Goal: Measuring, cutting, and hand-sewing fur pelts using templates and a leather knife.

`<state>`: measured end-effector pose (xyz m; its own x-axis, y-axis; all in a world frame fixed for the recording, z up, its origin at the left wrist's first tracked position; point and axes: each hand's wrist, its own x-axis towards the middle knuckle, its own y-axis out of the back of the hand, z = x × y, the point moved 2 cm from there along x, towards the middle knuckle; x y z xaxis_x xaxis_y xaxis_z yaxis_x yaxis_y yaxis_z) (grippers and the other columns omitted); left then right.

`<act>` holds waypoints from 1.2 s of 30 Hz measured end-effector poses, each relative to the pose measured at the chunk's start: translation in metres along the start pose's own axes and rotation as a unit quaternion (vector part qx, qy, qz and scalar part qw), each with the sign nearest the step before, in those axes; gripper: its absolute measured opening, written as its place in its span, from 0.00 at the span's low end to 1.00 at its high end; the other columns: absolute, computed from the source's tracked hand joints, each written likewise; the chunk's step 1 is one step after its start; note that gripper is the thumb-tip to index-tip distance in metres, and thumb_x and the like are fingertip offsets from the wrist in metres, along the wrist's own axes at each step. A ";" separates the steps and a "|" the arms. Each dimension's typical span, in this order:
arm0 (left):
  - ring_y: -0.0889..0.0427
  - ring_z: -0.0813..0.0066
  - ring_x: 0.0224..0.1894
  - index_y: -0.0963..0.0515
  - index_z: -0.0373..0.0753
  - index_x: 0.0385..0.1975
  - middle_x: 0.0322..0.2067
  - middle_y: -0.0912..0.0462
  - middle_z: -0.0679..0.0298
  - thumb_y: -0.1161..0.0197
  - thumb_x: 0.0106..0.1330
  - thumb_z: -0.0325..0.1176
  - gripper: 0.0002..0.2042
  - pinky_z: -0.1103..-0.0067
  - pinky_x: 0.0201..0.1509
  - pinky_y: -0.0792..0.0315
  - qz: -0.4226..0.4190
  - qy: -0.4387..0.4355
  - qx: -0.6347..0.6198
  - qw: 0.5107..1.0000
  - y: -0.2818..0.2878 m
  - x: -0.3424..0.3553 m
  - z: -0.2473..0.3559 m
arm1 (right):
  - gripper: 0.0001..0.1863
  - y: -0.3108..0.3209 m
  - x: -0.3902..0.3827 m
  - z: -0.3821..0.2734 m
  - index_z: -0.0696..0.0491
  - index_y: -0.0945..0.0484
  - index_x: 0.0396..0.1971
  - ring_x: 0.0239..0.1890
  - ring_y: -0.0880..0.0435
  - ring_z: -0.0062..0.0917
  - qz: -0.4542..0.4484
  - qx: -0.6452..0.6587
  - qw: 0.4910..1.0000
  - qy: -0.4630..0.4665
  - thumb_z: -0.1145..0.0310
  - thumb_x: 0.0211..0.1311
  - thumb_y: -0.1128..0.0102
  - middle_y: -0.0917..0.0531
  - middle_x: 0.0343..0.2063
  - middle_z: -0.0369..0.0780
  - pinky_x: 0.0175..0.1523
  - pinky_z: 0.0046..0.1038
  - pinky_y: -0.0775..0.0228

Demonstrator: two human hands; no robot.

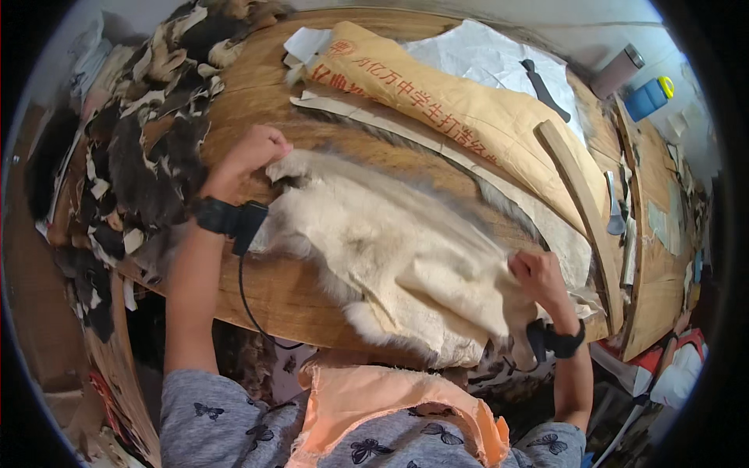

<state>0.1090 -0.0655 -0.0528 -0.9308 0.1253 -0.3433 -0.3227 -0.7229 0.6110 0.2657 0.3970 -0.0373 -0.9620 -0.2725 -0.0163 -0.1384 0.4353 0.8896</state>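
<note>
A cream-coloured fur pelt (367, 242) is stretched between my two hands over the wooden table (250, 62), its leather side up and grey fur showing along the edges. At its upper left end my left hand (261, 148) is closed, pinching the pelt's corner. The right end is gripped by my right hand (537, 274), its fingers curled into the skin. Part of the pelt's near edge hangs over the table's front edge. Each wrist wears a black strap with a small device, and a cord runs down from the left one.
Dark fur scraps (156, 148) are heaped at the left. Beyond the pelt lie a long fur strip (437, 148), a tan paper sack (437, 101) and a wooden stick (577, 187). A pink flask (619, 70), a blue bottle (647, 99) and a brush-like tool (615, 214) are at the right.
</note>
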 end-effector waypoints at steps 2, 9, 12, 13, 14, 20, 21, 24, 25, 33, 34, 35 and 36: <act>0.35 0.84 0.18 0.25 0.35 0.17 0.14 0.30 0.70 0.38 0.53 0.34 0.10 0.84 0.23 0.40 -0.081 0.022 -0.033 0.996 0.005 -0.001 0.018 | 0.13 0.013 -0.007 -0.003 0.58 0.29 0.15 0.17 0.27 0.42 -0.122 0.055 0.991 -0.020 0.67 0.53 0.41 0.28 0.14 0.48 0.22 0.34 0.37; 0.24 0.67 0.21 0.21 0.35 0.19 0.15 0.23 0.59 0.36 0.47 0.41 0.13 0.73 0.27 0.33 -0.004 0.015 0.154 0.988 -0.013 0.041 0.031 | 0.13 0.013 0.013 0.015 0.56 0.31 0.15 0.18 0.27 0.43 0.053 -0.041 0.997 -0.034 0.67 0.54 0.42 0.27 0.14 0.47 0.24 0.37 0.38; 0.22 0.65 0.23 0.20 0.38 0.20 0.17 0.21 0.59 0.35 0.47 0.43 0.13 0.74 0.29 0.32 0.066 -0.003 0.144 0.987 -0.014 0.049 0.033 | 0.13 0.008 0.017 0.018 0.57 0.31 0.15 0.18 0.27 0.43 0.079 -0.069 0.994 -0.029 0.67 0.54 0.42 0.27 0.14 0.47 0.23 0.37 0.38; 0.22 0.65 0.23 0.20 0.38 0.20 0.17 0.21 0.59 0.35 0.47 0.43 0.13 0.74 0.29 0.32 0.067 -0.001 0.144 0.987 -0.015 0.050 0.034 | 0.13 0.007 0.020 0.019 0.57 0.31 0.15 0.18 0.27 0.43 0.078 -0.067 0.994 -0.028 0.67 0.54 0.42 0.27 0.14 0.47 0.23 0.37 0.38; 0.22 0.65 0.24 0.20 0.39 0.20 0.18 0.21 0.60 0.35 0.47 0.43 0.13 0.74 0.30 0.31 0.094 0.001 0.160 0.983 -0.014 0.051 0.038 | 0.13 0.007 0.022 0.019 0.56 0.31 0.15 0.18 0.27 0.43 0.088 -0.072 0.993 -0.031 0.67 0.54 0.42 0.27 0.14 0.46 0.23 0.37 0.38; 0.21 0.67 0.26 0.20 0.42 0.22 0.19 0.20 0.63 0.35 0.48 0.46 0.13 0.74 0.32 0.31 0.146 -0.001 0.199 0.969 -0.020 0.060 0.037 | 0.13 0.002 0.030 0.028 0.56 0.32 0.16 0.18 0.28 0.42 0.128 -0.072 0.989 -0.027 0.68 0.55 0.43 0.28 0.14 0.46 0.23 0.36 0.38; 0.21 0.68 0.25 0.20 0.42 0.21 0.19 0.20 0.63 0.36 0.48 0.46 0.13 0.75 0.32 0.31 0.141 -0.003 0.201 0.969 -0.021 0.065 0.034 | 0.13 0.000 0.030 0.030 0.56 0.32 0.16 0.18 0.28 0.42 0.137 -0.074 0.987 -0.021 0.68 0.55 0.43 0.28 0.14 0.46 0.23 0.36 0.38; 0.27 0.77 0.21 0.23 0.36 0.23 0.16 0.24 0.65 0.36 0.51 0.39 0.11 0.79 0.27 0.34 0.160 -0.073 0.147 0.973 -0.025 0.065 0.027 | 0.13 -0.003 0.031 0.034 0.57 0.32 0.16 0.20 0.27 0.42 0.137 -0.080 0.987 -0.024 0.67 0.55 0.43 0.27 0.16 0.46 0.24 0.37 0.38; 0.27 0.78 0.23 0.23 0.36 0.24 0.19 0.24 0.65 0.37 0.52 0.38 0.10 0.80 0.29 0.34 0.141 -0.092 0.131 0.977 -0.021 0.064 0.023 | 0.13 0.002 0.030 0.032 0.57 0.32 0.16 0.20 0.27 0.42 0.140 -0.087 0.986 -0.038 0.67 0.55 0.43 0.27 0.16 0.46 0.24 0.37 0.38; 0.23 0.72 0.33 0.21 0.36 0.30 0.28 0.19 0.61 0.39 0.56 0.34 0.09 0.77 0.40 0.31 -0.056 -0.200 -0.004 0.978 -0.072 0.004 0.146 | 0.07 0.043 0.054 -0.013 0.58 0.24 0.27 0.26 0.23 0.37 0.139 0.112 0.982 -0.055 0.70 0.55 0.45 0.22 0.24 0.45 0.33 0.31 0.32; 0.22 0.70 0.35 0.21 0.38 0.32 0.29 0.19 0.61 0.40 0.56 0.34 0.08 0.75 0.42 0.32 -0.100 -0.242 0.029 0.965 -0.085 -0.005 0.164 | 0.07 0.038 0.063 -0.019 0.58 0.23 0.28 0.27 0.23 0.37 0.114 0.154 0.981 -0.044 0.70 0.55 0.46 0.22 0.24 0.46 0.34 0.31 0.31; 0.22 0.67 0.37 0.20 0.40 0.33 0.30 0.19 0.60 0.41 0.56 0.34 0.08 0.72 0.43 0.33 -0.088 -0.265 0.077 0.957 -0.105 -0.002 0.169 | 0.08 0.030 0.073 -0.023 0.56 0.22 0.31 0.29 0.21 0.37 0.093 0.165 0.981 -0.039 0.70 0.55 0.47 0.21 0.26 0.46 0.35 0.31 0.31; 0.22 0.64 0.39 0.20 0.43 0.33 0.31 0.19 0.60 0.42 0.55 0.35 0.09 0.69 0.44 0.34 -0.076 -0.289 0.124 0.946 -0.126 0.001 0.173 | 0.09 0.023 0.081 -0.028 0.56 0.21 0.33 0.30 0.20 0.37 0.103 0.184 0.977 -0.030 0.70 0.55 0.48 0.20 0.26 0.46 0.36 0.32 0.30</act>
<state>0.1189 0.1437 -0.0071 -0.7864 0.6167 -0.0371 -0.4233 -0.4942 0.7593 0.1918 0.3606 -0.0054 -0.9889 -0.1009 0.1093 -0.0053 0.7582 0.6519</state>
